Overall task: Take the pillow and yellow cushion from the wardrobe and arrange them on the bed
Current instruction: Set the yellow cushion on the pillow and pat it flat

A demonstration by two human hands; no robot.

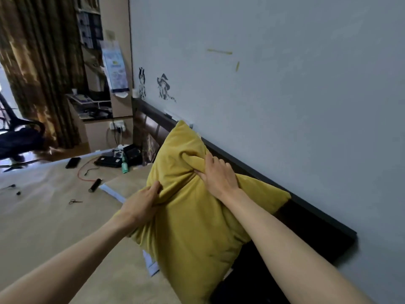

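The yellow cushion (192, 218) stands tilted on the bed (43, 227), leaning back against the dark headboard (306, 218). My left hand (142, 200) pinches the fabric on its left side. My right hand (219, 176) presses into its upper middle, fingers bunching the cover into folds. A flat pillow (122, 183) with a beige cover and pale blue edge lies under and behind the cushion, mostly hidden by it.
Loose items lie on the far bed: a phone (73, 162), a red cable (84, 172), a dark cylinder (94, 185), small scissors (75, 201), a green bottle (125, 164) and black cases (114, 160). Beyond stand a desk (96, 115), an office chair (17, 137) and brown curtains (41, 69).
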